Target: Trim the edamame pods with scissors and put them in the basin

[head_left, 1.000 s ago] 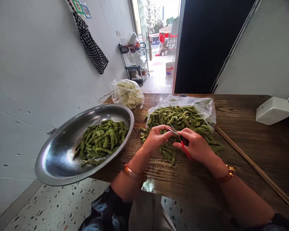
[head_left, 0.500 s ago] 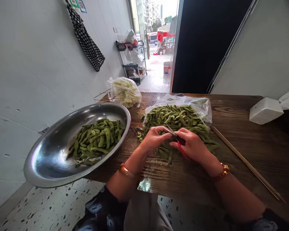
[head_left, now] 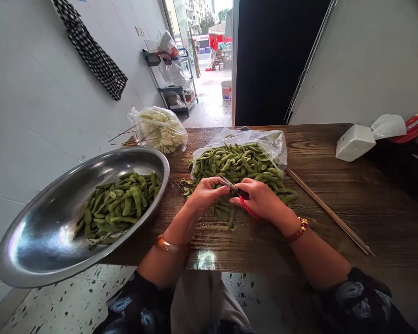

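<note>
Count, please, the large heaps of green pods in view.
2: the first heap lies in the metal bowl; the second heap lies on the table, by the clear plastic bag. The left hand and right hand hide part of that heap.

A small eatery or food shop at street level is suggested. On the wooden table [head_left: 334, 185], green pods [head_left: 237, 160] are heaped in bulk, thin wooden sticks [head_left: 329, 212] are laid, and a white tissue box [head_left: 355, 143] is set near its far right corner. At its left side, a large steel basin [head_left: 48, 243] is partly filled with pods. Beyond its far edge, a cart [head_left: 176, 87] is loaded with plastic bags [head_left: 169, 44], and through a doorway [head_left: 209, 99] an outdoor canopy [head_left: 218, 29] can be seen.
</note>
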Demonstrator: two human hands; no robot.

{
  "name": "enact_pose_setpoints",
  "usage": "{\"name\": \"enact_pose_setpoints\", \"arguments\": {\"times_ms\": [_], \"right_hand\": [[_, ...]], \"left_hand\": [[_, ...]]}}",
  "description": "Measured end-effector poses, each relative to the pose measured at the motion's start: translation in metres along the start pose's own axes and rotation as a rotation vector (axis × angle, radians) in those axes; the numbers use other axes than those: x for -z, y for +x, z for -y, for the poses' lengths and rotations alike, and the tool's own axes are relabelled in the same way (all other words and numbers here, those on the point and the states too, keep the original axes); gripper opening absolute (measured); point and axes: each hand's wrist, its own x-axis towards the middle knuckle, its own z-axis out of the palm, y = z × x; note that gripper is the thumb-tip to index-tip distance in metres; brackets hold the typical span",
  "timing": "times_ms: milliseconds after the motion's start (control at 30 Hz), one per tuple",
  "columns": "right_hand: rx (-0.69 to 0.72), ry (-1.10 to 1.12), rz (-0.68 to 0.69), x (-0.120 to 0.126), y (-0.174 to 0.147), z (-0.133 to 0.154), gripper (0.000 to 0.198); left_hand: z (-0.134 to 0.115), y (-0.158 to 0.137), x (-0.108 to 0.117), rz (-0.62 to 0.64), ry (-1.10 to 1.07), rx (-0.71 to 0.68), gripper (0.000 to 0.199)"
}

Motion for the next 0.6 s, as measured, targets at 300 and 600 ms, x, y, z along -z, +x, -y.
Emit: {"name": "enact_pose_setpoints", "arguments": {"times_ms": [300, 600], "right_hand": [[-0.018, 0.002, 0.011, -0.0023, 0.0003, 0.001, 0.018], [-0.043, 0.018, -0.148, -0.0025, 0.0001, -0.0034, 0.035]], "left_hand": [[-0.003, -0.0002, -0.0043, -0.039, -0.019, -0.017, 0.026], [0.0053, 0.0056, -0.0011, -0.227, -0.268, 0.015, 0.03]]}}
